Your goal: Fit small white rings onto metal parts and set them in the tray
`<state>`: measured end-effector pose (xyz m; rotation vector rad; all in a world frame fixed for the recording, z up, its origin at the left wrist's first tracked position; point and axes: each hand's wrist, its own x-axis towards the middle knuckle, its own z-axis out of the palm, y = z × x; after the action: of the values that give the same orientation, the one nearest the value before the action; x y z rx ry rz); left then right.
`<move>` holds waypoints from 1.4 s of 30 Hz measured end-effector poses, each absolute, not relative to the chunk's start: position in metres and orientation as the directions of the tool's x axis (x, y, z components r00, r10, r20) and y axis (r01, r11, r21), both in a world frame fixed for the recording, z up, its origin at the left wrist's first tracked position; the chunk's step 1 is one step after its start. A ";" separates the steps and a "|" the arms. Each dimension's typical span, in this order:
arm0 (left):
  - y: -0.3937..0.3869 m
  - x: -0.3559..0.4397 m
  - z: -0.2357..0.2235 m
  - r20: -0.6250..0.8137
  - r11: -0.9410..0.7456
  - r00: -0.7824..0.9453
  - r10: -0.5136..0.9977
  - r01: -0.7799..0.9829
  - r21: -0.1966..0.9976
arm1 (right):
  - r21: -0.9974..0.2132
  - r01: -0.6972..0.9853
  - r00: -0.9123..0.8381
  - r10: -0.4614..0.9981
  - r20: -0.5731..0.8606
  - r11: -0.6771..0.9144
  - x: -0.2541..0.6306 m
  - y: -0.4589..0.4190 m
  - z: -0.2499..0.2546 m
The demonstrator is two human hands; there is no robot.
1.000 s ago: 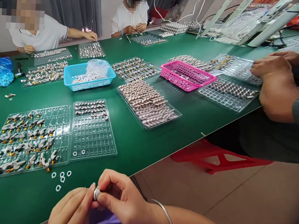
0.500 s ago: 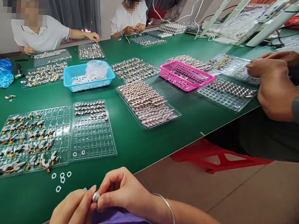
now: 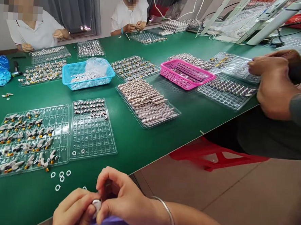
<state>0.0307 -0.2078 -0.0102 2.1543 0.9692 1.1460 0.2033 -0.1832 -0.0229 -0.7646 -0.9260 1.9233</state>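
My left hand (image 3: 70, 211) and my right hand (image 3: 121, 199) meet at the near table edge, both pinched on one small white earbud-like part (image 3: 97, 204). A silver bangle (image 3: 166, 215) sits on my right wrist. Several loose white rings (image 3: 61, 178) lie on the green table (image 3: 138, 142) just beyond my hands. Behind them are a clear tray (image 3: 23, 142) full of small white and orange parts and a second clear tray (image 3: 92, 129) with only its far rows filled.
A tray of pinkish parts (image 3: 148, 104), a blue basket (image 3: 88, 74) with a bag and a pink basket (image 3: 187, 74) stand mid-table. A co-worker's hands (image 3: 272, 79) work at the right over more trays. Two people sit at the far side. A red stool (image 3: 214, 155) stands below.
My hands have stayed together on the small part, turning it slightly between the fingers. The person at the far left pulled an outstretched arm back.
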 end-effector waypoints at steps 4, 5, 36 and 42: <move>-0.206 0.027 -0.012 0.436 -0.563 0.384 0.814 0.340 0.753 | -0.972 -0.232 -0.361 0.923 0.131 0.047 0.209 -0.181 -0.019; -0.206 0.027 -0.013 0.436 -0.563 0.378 0.816 0.351 0.748 | -0.971 -0.193 -0.342 0.919 0.198 0.138 0.210 -0.181 -0.019; -0.205 0.036 -0.007 0.425 -0.546 0.342 0.838 0.530 0.649 | -0.537 0.348 -0.666 0.606 0.435 0.768 0.226 -0.173 0.003; -0.203 0.037 -0.006 0.193 -0.350 0.348 0.917 0.475 0.808 | -0.595 0.335 -0.673 0.628 0.390 0.730 0.225 -0.174 -0.004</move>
<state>0.0368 -0.2030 -0.0059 1.9620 1.2108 0.8705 0.2251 -0.1743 -0.0039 -0.7261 -2.3416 0.6526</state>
